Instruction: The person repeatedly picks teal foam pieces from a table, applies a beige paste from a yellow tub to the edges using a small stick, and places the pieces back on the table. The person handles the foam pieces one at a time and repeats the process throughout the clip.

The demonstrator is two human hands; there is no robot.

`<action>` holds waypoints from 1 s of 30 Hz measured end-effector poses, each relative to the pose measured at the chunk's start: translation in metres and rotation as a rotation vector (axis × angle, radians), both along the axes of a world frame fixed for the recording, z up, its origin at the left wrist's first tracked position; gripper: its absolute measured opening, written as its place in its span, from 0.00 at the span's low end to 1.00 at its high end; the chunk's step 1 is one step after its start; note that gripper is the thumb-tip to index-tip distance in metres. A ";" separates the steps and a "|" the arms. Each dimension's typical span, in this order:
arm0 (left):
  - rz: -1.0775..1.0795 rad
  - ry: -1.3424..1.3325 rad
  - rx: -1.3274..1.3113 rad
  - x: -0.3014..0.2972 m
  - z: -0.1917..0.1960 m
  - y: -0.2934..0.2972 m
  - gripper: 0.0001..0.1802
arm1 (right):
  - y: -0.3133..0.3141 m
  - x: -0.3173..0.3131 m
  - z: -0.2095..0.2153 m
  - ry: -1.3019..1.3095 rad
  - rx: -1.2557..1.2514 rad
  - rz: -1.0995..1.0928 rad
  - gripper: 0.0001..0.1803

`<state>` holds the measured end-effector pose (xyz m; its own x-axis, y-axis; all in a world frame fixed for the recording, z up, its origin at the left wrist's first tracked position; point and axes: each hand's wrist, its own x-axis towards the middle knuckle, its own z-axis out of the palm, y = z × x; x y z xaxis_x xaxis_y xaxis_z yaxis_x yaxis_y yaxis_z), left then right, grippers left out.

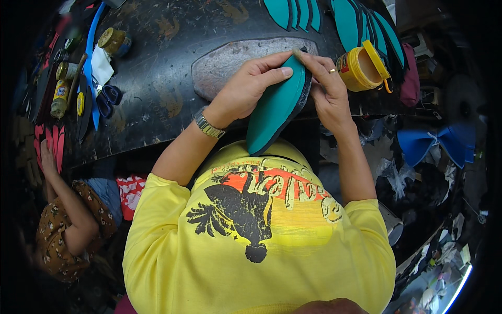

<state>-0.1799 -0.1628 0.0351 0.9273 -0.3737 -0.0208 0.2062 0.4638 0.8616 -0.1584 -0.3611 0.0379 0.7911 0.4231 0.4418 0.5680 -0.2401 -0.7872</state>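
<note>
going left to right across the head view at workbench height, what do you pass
small glue bottle → blue straps → grey stone slab → left hand → teal sole → right hand → open yellow glue jar → blue bow-shaped piece

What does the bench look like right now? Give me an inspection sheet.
Surface: dark, stained workbench with a worn grey patch.
Job's things: teal sole with black edge, held upright between both hands.
Clutter: open yellow glue tub, teal soles at the far edge, small jars, blue straps.
Grippers: left hand and right hand both pinch the sole's top edge.
Cables: nothing seen.
Surroundings: another person at lower left, blue pieces at right.
</note>
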 end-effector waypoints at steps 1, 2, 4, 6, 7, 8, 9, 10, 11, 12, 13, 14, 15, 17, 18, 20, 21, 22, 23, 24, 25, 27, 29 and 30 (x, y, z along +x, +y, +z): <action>0.006 -0.014 0.048 -0.001 0.000 0.000 0.24 | 0.002 0.002 -0.001 -0.007 0.001 0.001 0.32; 0.015 -0.041 0.094 -0.002 0.000 0.000 0.25 | 0.001 0.003 0.000 -0.010 -0.049 -0.038 0.33; 0.023 -0.056 0.156 -0.003 0.000 0.000 0.25 | 0.000 0.003 0.001 -0.012 -0.144 -0.124 0.34; 0.018 -0.030 0.195 -0.004 -0.001 0.001 0.25 | -0.003 0.001 0.003 -0.019 -0.188 -0.184 0.33; 0.016 -0.020 0.166 -0.005 -0.001 0.001 0.25 | -0.004 0.000 0.004 -0.009 -0.216 -0.220 0.32; 0.008 -0.006 0.145 -0.005 -0.001 0.001 0.25 | -0.005 -0.001 0.005 -0.060 -0.178 -0.194 0.34; 0.011 0.017 0.138 -0.005 -0.001 0.001 0.24 | -0.005 -0.002 0.005 -0.101 -0.145 -0.172 0.36; -0.001 0.014 0.084 -0.005 -0.001 0.000 0.24 | -0.005 -0.003 0.006 -0.142 -0.111 -0.151 0.38; -0.005 0.022 0.043 -0.005 -0.001 0.000 0.24 | -0.005 -0.003 0.006 -0.103 -0.100 -0.091 0.39; -0.023 0.017 0.001 -0.005 -0.002 0.000 0.25 | -0.004 -0.004 0.006 -0.061 -0.089 -0.033 0.39; -0.032 0.055 -0.021 -0.005 -0.003 -0.001 0.25 | -0.004 -0.005 0.006 -0.021 -0.077 0.025 0.40; -0.050 0.078 -0.045 -0.004 -0.003 0.001 0.25 | -0.004 -0.006 0.005 0.039 -0.082 0.031 0.42; -0.054 0.107 -0.056 -0.003 -0.004 0.003 0.25 | -0.005 -0.008 0.005 0.046 -0.103 0.036 0.42; -0.073 0.107 -0.109 -0.003 -0.007 0.006 0.25 | -0.006 -0.013 0.004 0.062 -0.140 0.051 0.43; -0.075 0.099 -0.122 -0.002 -0.008 0.008 0.24 | -0.007 -0.016 0.003 0.059 -0.163 0.073 0.43; -0.070 0.124 -0.170 0.001 -0.011 0.011 0.24 | -0.007 -0.021 0.000 0.058 -0.209 0.114 0.44; -0.065 0.130 -0.192 0.001 -0.011 0.013 0.24 | -0.007 -0.024 -0.001 -0.008 -0.260 0.131 0.44; -0.037 0.131 -0.196 0.002 -0.012 0.013 0.24 | -0.006 -0.026 -0.003 -0.064 -0.309 0.144 0.44; -0.010 0.131 -0.198 0.003 -0.013 0.012 0.24 | -0.005 -0.028 -0.004 -0.119 -0.357 0.156 0.44; 0.011 0.116 -0.206 0.004 -0.013 0.012 0.24 | -0.006 -0.030 -0.004 -0.132 -0.419 0.154 0.43; 0.026 0.133 -0.207 0.006 -0.012 0.013 0.24 | -0.005 -0.030 -0.004 -0.188 -0.426 0.159 0.43; 0.046 0.131 -0.210 0.010 -0.010 0.015 0.24 | -0.005 -0.030 -0.004 -0.309 -0.436 0.160 0.43; 0.069 0.142 -0.194 0.019 -0.008 0.019 0.23 | -0.008 -0.028 -0.003 -0.282 -0.404 0.140 0.40; 0.086 0.144 -0.183 0.024 -0.006 0.022 0.23 | -0.010 -0.026 -0.003 -0.239 -0.365 0.120 0.39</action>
